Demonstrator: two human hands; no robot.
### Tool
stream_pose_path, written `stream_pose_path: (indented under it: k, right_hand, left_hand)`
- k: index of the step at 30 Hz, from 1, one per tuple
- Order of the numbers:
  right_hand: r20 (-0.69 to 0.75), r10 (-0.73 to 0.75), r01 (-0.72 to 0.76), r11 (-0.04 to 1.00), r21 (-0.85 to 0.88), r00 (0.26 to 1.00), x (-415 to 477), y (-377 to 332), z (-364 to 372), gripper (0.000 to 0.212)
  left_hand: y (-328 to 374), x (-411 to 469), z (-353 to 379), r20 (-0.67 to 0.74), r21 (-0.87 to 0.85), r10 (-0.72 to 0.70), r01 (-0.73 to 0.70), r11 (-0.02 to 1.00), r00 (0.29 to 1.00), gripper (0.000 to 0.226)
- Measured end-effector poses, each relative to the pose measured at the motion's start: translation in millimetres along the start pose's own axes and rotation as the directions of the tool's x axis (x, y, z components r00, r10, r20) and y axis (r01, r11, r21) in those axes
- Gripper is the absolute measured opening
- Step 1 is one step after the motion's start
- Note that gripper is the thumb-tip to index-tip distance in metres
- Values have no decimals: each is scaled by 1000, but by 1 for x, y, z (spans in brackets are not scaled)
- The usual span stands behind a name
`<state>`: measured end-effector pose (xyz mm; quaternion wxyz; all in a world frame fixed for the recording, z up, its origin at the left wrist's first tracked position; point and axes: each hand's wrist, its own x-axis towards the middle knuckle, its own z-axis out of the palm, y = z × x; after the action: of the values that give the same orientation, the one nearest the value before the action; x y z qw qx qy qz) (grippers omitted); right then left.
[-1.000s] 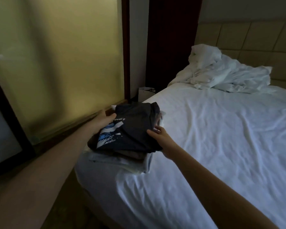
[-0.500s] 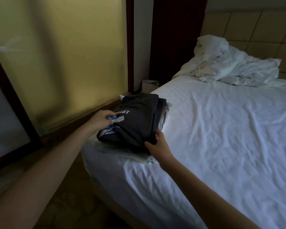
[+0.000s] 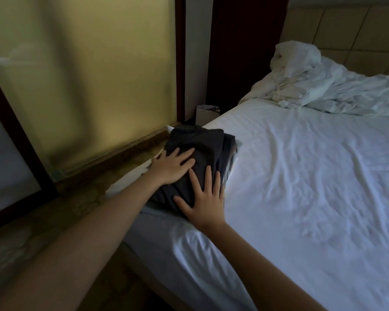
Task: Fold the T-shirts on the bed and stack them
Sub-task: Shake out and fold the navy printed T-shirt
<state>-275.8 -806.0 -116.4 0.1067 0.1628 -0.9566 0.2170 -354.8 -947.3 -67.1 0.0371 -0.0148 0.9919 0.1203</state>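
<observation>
A stack of folded T-shirts (image 3: 228, 151) sits at the left edge of the bed (image 3: 301, 198), close to its near corner and well apart from the bedding at the head end. The top piece is a dark grey T-shirt (image 3: 200, 142), folded into a rough rectangle. Paler folded layers (image 3: 236, 158) peek out under its right side (how many lie beneath cannot be told).

Both hands lie flat on the dark T-shirt. The left hand (image 3: 172, 168) rests on the left half of the top, its fingers (image 3: 185, 153) straight and spread wide, pointing to the right across the cloth. The right hand (image 3: 206, 204) covers the near right corner, its fingers (image 3: 208, 179) also straight and fanned wide, pointing away from the person, with the thumb stretched out to the left. Neither hand grips anything; the palms press down.

The white fitted sheet (image 3: 312, 232) is wrinkled. A crumpled white duvet (image 3: 323, 88) is heaped against the padded tan headboard (image 3: 346, 30). A small white paper bag (image 3: 206, 112) stands on the floor just beside the bed, and a frosted yellowish glass panel (image 3: 88, 75) fills the left side of the view.
</observation>
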Motion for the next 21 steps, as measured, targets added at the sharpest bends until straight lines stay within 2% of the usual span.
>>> stream_pose_path:
  k: [3, 5, 7, 10, 13, 16, 19, 21]
  right_hand:
    - [-23, 7, -6, 999, 35, 1000, 5, -1, 0, 93]
    - [-5, 0, 1, 999, 54, 1000, 6, 0, 0, 92]
    - [14, -11, 10, 997, 75, 1000, 4, 3, 0, 92]
    - [21, -9, 7, 995, 99, 1000, 4, 6, 0, 97]
    - [-8, 16, -14, 982, 186, 1000, 8, 14, 1, 102]
    - [21, 4, -8, 981, 195, 1000, 7, 13, -1, 95]
    - [23, -13, 8, 984, 179, 1000, 5, 11, 0, 90]
    - [23, -13, 8, 982, 190, 1000, 5, 14, 1, 91]
  left_hand:
    - [4, 15, -24, 92, -55, 82, -77, 996, 992, 61]
    - [19, 30, -47, 74, -121, 104, -94, 988, 992, 56]
    - [42, 42, -57, 52, -132, 79, -71, 989, 996, 64]
    - [70, 57, -32, 129, -17, -12, 14, 1000, 992, 82]
    - [79, 72, -12, 141, -13, -32, 34, 999, 990, 85]
    - [72, 74, -14, 176, -69, -5, 18, 997, 984, 82]
    - [61, 66, -16, 117, -201, 76, -51, 978, 990, 70]
    - [50, 46, -30, -82, -350, 172, -190, 917, 982, 55]
